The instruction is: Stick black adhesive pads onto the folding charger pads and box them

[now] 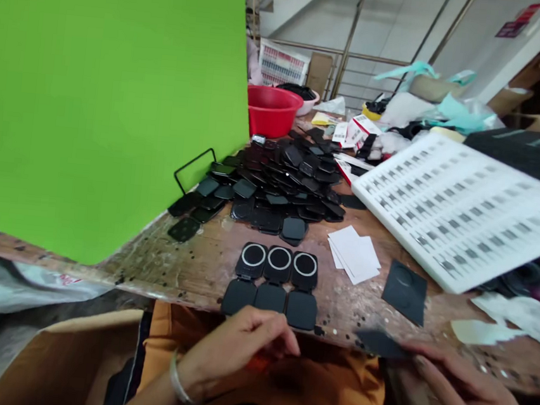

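Note:
My left hand [257,338], with a pale bangle at the wrist, is at the table's front edge. Its fingers curl inward, hiding whatever they hold, if anything. Just beyond it lie three unfolded black hinged pads in a row: the left pad [238,296], the middle pad [270,295] and the right pad [301,308]. Each has a white ring on its far half. At the right, my right hand [466,390] pinches a thin black sheet [380,342] between thumb and fingers, low over the edge. Another black sheet [404,292] with a round mark lies beyond it.
A large heap of black pads [286,178] covers the table's middle, beside a green panel [108,98]. White cards [354,255] lie right of the row. A white slotted tray [465,208] leans at the right. Behind the heap stands a red basin [273,110].

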`<action>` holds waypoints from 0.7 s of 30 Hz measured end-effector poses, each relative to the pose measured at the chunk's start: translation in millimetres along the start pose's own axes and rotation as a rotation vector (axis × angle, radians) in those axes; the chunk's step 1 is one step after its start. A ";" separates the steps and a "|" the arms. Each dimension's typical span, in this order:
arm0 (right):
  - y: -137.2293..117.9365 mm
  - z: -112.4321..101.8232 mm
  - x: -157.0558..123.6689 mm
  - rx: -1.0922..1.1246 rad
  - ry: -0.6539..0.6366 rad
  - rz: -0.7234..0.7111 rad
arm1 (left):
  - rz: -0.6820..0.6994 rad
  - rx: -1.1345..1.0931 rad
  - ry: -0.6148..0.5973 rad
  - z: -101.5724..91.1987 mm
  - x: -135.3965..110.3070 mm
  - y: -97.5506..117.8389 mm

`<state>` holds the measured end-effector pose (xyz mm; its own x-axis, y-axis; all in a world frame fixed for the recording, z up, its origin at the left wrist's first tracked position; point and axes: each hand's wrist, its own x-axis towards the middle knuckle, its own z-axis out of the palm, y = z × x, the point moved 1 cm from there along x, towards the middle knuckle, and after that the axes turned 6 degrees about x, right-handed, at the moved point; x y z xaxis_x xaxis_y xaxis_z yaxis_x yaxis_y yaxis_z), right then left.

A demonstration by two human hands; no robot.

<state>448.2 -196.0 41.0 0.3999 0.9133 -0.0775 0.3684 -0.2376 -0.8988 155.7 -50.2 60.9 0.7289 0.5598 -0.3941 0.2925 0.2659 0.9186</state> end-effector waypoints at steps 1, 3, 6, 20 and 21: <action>-15.5 16.6 9.9 -0.048 0.047 -0.138 | -0.003 -0.097 -0.046 5.6 1.0 0.1; -40.8 54.0 24.0 -0.111 0.066 -0.348 | 0.012 -0.300 -0.067 11.7 3.3 0.1; -64.9 103.6 34.7 -0.132 -0.072 -0.662 | 0.096 -0.508 0.016 6.9 6.0 -0.2; -97.4 147.1 86.0 -0.064 -0.341 -0.482 | 0.232 0.371 0.352 -46.7 -14.1 0.5; -97.8 151.1 87.4 -0.038 -0.347 -0.470 | 0.217 0.411 0.375 -46.3 -13.1 -1.6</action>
<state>320.3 -43.0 56.9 -0.1095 0.9768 0.1838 0.4720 0.2138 -0.8553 117.0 -21.6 63.2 0.5523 0.8262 -0.1111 0.4311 -0.1690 0.8863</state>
